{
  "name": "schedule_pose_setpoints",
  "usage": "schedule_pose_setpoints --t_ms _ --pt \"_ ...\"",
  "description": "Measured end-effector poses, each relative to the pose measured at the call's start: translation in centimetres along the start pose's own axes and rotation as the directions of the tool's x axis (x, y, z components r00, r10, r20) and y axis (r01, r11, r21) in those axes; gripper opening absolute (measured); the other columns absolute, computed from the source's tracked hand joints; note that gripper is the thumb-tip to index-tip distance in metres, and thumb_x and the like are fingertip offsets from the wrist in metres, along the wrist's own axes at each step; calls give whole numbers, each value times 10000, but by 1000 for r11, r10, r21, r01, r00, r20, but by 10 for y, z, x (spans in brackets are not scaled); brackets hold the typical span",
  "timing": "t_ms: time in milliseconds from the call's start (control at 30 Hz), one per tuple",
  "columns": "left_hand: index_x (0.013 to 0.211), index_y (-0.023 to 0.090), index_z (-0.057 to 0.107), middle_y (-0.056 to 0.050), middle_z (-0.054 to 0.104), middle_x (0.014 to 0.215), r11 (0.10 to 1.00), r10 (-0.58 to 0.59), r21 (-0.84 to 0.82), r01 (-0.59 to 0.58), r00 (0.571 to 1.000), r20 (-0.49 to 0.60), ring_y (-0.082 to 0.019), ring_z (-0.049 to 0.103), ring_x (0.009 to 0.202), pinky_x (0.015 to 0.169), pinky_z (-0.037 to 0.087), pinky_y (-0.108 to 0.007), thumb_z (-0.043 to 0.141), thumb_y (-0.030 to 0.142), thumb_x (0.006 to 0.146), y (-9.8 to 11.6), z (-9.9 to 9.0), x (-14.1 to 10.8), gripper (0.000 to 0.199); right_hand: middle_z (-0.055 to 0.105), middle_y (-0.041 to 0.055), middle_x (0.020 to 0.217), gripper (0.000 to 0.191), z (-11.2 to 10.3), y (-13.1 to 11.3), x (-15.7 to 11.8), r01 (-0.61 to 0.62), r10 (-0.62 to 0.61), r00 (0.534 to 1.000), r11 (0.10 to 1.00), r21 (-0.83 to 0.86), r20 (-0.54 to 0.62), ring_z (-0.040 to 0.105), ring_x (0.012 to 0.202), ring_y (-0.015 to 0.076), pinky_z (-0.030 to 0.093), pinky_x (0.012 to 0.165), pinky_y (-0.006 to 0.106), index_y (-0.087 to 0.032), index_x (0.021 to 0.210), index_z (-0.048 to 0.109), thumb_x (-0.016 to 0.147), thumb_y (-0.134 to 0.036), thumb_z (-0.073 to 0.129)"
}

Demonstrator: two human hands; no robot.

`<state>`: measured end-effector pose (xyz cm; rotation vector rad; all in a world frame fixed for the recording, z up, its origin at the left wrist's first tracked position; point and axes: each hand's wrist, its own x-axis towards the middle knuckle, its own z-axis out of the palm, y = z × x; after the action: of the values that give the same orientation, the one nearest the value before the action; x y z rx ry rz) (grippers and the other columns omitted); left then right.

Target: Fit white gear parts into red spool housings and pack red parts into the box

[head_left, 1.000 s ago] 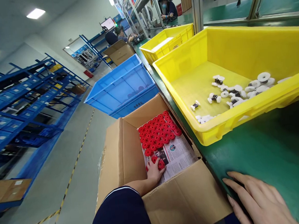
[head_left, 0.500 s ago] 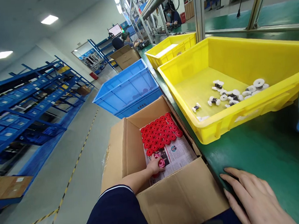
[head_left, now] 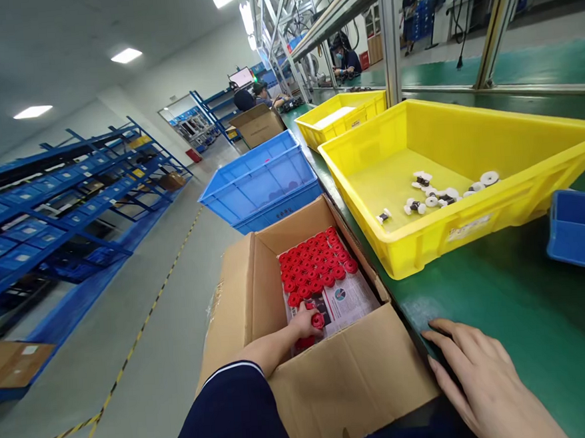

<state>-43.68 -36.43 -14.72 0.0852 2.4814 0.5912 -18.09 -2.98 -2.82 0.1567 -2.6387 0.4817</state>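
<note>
My left hand [head_left: 306, 321] reaches down into an open cardboard box [head_left: 351, 374]. Its fingers are closed around a red round spool [head_left: 318, 320] with a hole in its middle, low over the newspaper sheet [head_left: 353, 301]. Just beyond the fingers, rows of matching red spools [head_left: 315, 261] stand packed together on the paper. More red shows under the wrist, partly hidden by the hand. My right hand [head_left: 476, 373] rests on the green tabletop [head_left: 498, 298] near its edge, fingers apart and holding nothing.
A large yellow bin [head_left: 405, 251] holds several white-and-black spools [head_left: 441, 196]. Behind it stands a smaller yellow bin [head_left: 316, 134]. Blue crates [head_left: 264, 181] sit beyond the box, and a blue tray [head_left: 581, 232] lies at right. People work farther back.
The camera view has shifted, so the bins and background sit lower in the picture. My left hand stays at nearly the same spot in the box; my right hand remains on the tabletop.
</note>
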Motion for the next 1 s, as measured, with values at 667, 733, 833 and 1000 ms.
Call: schedule_pose_setpoints --t_ms 667,733,833,1000 --pt "1361 140 528 -165 676 1185 73 639 -995 72 762 102 -160 700 662 431 511 -170 656 784 708 188 -20 -174 925 521 162 1315 384 -32 -10 2 -96 117 991 956 278 -61 623 1082 200 564 898 349 -186 1361 414 997 -298 466" --pt "1360 166 533 -143 691 1171 10 717 -984 177 685 131 -126 680 576 461 541 -181 685 715 750 209 3 -189 835 454 197 1381 470 -57 -19 -2 -42 75 992 956 290 -101 626 1074 188 578 886 314 -159 1413 363 981 -280 503" --pt "1354 215 537 -95 713 1132 3 756 -960 279 628 185 -147 708 646 521 573 -192 759 594 764 238 34 -207 735 486 214 1370 471 -90 -28 -14 83 -72 988 993 82 -134 610 1152 236 572 937 362 -139 1406 413 962 -222 545" --pt "1387 289 495 -57 713 1124 72 752 -925 372 589 296 -163 725 774 564 579 -185 811 472 759 272 76 -231 726 593 249 1283 393 -120 -30 -56 119 -147 986 951 -287 -79 640 1129 313 603 878 430 -79 1348 519 957 -116 499"
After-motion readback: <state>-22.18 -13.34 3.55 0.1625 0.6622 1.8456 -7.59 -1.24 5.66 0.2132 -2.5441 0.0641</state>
